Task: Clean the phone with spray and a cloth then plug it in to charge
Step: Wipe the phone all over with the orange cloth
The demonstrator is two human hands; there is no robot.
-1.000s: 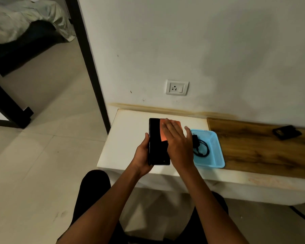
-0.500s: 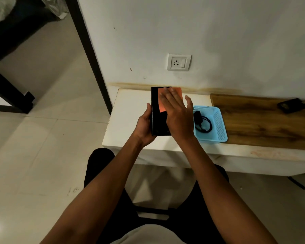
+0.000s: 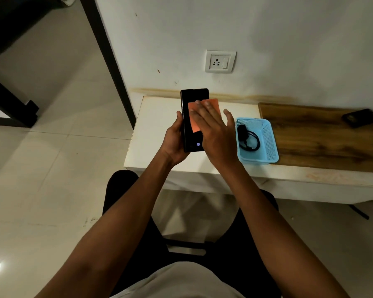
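My left hand (image 3: 175, 141) grips a black phone (image 3: 193, 96) by its left edge, holding it upright above the white tabletop (image 3: 155, 134). A small fingerprint icon glows near the screen's bottom. My right hand (image 3: 213, 134) lies flat on an orange cloth (image 3: 212, 104), pressing it against the screen's right half. A black charger with coiled cable (image 3: 247, 138) lies in a blue mesh basket (image 3: 269, 143) to the right. A white wall socket (image 3: 220, 61) sits above the table. No spray bottle is in view.
A wooden board (image 3: 321, 136) covers the table's right part, with a dark flat object (image 3: 361, 117) at its far end. A dark door frame (image 3: 108, 57) stands left of the table. My knees are below the table's front edge.
The view has tilted down, so the table and socket appear higher. My right hand with the cloth has slid slightly down the screen. The fingerprint icon now shows.
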